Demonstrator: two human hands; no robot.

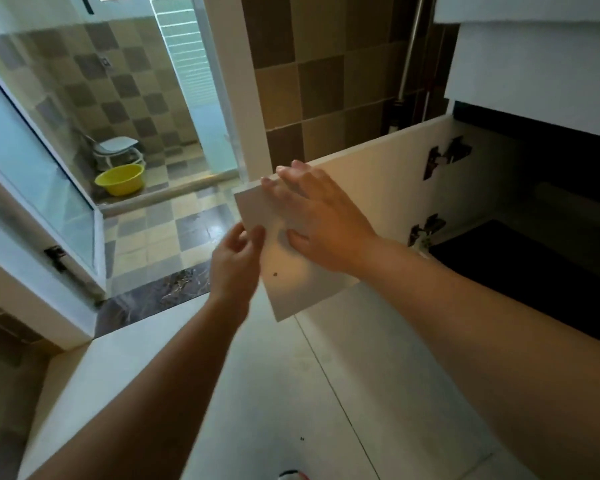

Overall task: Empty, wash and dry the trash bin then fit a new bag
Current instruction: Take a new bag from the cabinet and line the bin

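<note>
Trash bin: not seen from the head camera; its look, heading and long axis can't be told. Landmark for all positions below: the cabinet door (361, 188).

Cabinet door: white, flat panel, swung open, inner face toward the camera. Two metal hinges (447, 155) sit on its right edge, one above the other, joining it to the dark cabinet interior (551, 202) to the right. One small dark dot shows low on the panel's inner face. Free edge of the door points left, toward the checkered floor tiles (160, 233).

Right hand (319, 223): lies flat on the door's inner face near the free top corner, fingers straight and spread, fingertips reaching the top edge. Grip apart, palm pressing the panel.

Left hand (234, 261): at the door's free left edge, approx. mid-height. Thumb and fingers curl toward that edge; frame is blurred here, so whether they pinch the edge or only touch it can't be told.

Left of the door, beyond a glass partition (49, 174): a yellow basin (120, 180) on the floor, with a white stool (116, 150) just behind it. Wall behind the door: brown and tan tiles. Below the door: pale floor tiles.
</note>
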